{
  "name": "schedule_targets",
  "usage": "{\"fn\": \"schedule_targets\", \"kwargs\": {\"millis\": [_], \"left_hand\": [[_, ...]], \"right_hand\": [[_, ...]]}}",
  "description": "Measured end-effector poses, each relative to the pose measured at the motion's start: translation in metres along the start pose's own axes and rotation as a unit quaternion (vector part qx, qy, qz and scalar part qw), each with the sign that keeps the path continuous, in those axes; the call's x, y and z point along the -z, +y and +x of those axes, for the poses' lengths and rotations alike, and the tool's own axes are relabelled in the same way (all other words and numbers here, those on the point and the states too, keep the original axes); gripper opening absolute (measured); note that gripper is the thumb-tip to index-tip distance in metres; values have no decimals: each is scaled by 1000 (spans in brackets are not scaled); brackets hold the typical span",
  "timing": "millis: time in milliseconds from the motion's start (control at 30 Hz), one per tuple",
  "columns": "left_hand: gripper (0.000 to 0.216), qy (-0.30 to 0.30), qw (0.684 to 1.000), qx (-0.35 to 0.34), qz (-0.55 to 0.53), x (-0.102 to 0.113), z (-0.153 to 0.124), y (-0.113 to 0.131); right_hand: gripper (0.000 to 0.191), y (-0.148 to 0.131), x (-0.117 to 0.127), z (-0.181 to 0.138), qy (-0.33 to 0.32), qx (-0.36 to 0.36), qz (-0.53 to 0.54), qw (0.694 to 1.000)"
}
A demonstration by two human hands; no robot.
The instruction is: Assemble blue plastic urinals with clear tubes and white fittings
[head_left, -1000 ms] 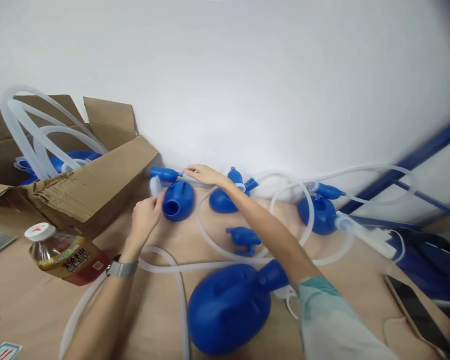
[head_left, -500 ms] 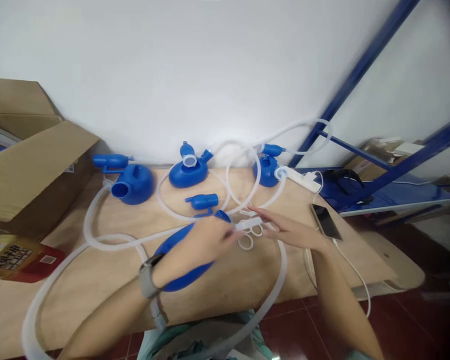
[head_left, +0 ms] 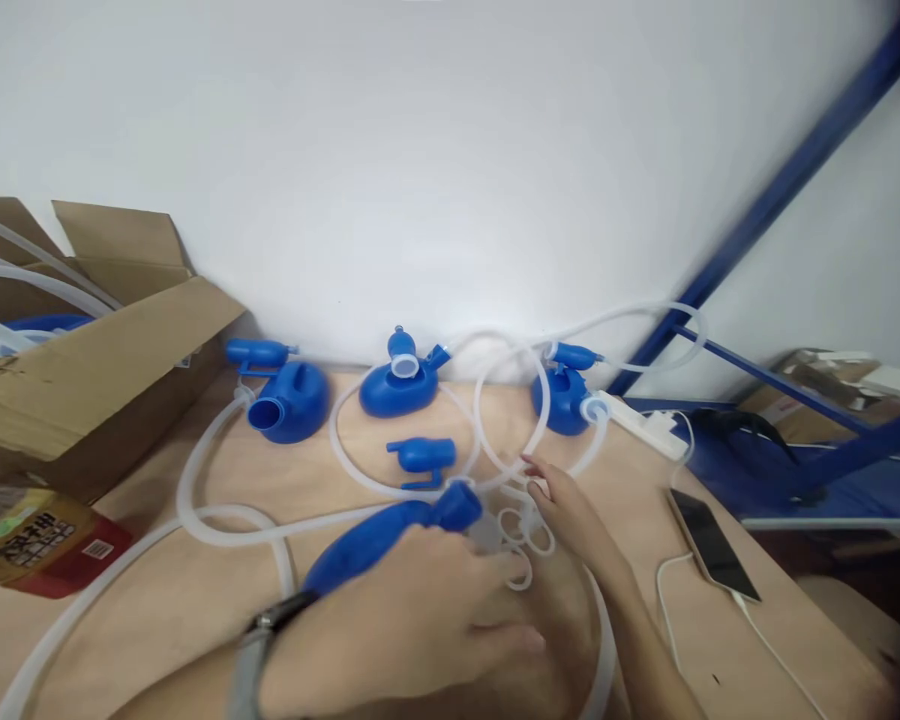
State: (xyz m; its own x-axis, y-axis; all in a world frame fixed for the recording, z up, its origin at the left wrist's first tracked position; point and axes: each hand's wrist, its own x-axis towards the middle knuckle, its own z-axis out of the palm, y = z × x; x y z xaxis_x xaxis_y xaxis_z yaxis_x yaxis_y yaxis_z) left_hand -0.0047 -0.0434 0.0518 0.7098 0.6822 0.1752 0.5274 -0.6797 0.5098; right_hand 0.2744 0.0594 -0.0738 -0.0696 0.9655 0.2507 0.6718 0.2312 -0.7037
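My left hand (head_left: 412,625), a watch on its wrist, lies low in the middle with fingers curled over the large blue plastic vessel (head_left: 390,535) and a small clear part; what it holds is blurred. Just beyond it, my right hand (head_left: 570,510) rests on the table with its fingertips on a cluster of small clear plastic rings (head_left: 521,530). Long translucent tubing (head_left: 217,520) loops across the brown table (head_left: 345,460) around both hands. Three smaller blue vessels (head_left: 289,400) (head_left: 401,385) (head_left: 562,395) stand along the wall, and a blue nozzle piece (head_left: 424,455) lies between them and my hands.
An open cardboard box (head_left: 82,370) with tubing and blue parts stands at the left. A drink bottle (head_left: 37,535) lies below it. A phone (head_left: 709,545) on a white cable lies at the right, near a white power strip (head_left: 641,420). Blue shelf bars (head_left: 780,200) rise at the right.
Both hands drew back from the far blue vessel near the box to the near middle of the table. The view swung right, then partly back and closer.
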Motion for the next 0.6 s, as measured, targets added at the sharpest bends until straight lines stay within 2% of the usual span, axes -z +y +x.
{"fn": "schedule_targets", "kwargs": {"millis": [67,133,167,200,267,300,333,367,433,500,600], "left_hand": [[29,77,990,103,-59,43,-21,-40],[34,218,958,182,-34,84,-37,-101],[34,290,931,223,-18,101,-43,-136],[32,369,887,278,1,116,-49,-172],[29,454,810,370,25,135,-62,-239],[32,484,776,402,43,139,-68,-269],[42,495,760,417,55,142,-75,-295],[53,496,751,432,51,142,-81,-317],[69,499,741,450,23,140,-92,-353],[79,510,724,462,-34,137,-100,-378],[86,546,689,456,-140,134,-103,-405]], "right_hand": [[35,-37,0,28,-34,63,-44,996],[36,-83,-12,59,-85,104,-19,991],[34,-107,-25,75,-131,119,0,984],[33,-131,-42,92,-170,142,9,975],[32,-176,-87,128,-232,185,31,954],[33,-195,-114,147,-281,194,56,938],[36,-213,-142,166,-318,199,75,924],[37,-228,-171,184,-325,210,73,919],[40,-253,-227,220,-255,221,19,941],[46,-269,-275,250,-214,193,-32,957],[56,-278,-327,278,-185,156,-53,969]]}}
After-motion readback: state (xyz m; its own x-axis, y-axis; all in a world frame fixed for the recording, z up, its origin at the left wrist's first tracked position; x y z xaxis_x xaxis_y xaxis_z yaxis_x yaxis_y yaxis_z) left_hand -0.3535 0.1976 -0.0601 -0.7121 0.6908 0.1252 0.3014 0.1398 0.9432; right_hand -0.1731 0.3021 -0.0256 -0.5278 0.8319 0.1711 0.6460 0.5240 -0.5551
